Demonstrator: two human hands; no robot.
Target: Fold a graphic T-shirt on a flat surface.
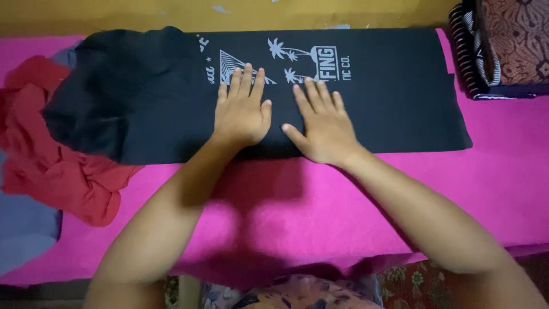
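Observation:
A black T-shirt with a white palm-tree print lies folded lengthwise into a long strip across a bright pink cloth-covered surface. My left hand rests flat on the middle of the shirt, fingers spread and pointing away from me. My right hand lies flat just beside it, palm down, thumb out toward the left hand. Both palms press on the fabric; neither grips anything. The shirt's left end is bunched and rumpled.
A crumpled red garment lies at the left, partly under the black shirt's end, with grey-blue cloth below it. A stack of folded patterned fabrics sits at the far right corner. A yellowish wall runs behind.

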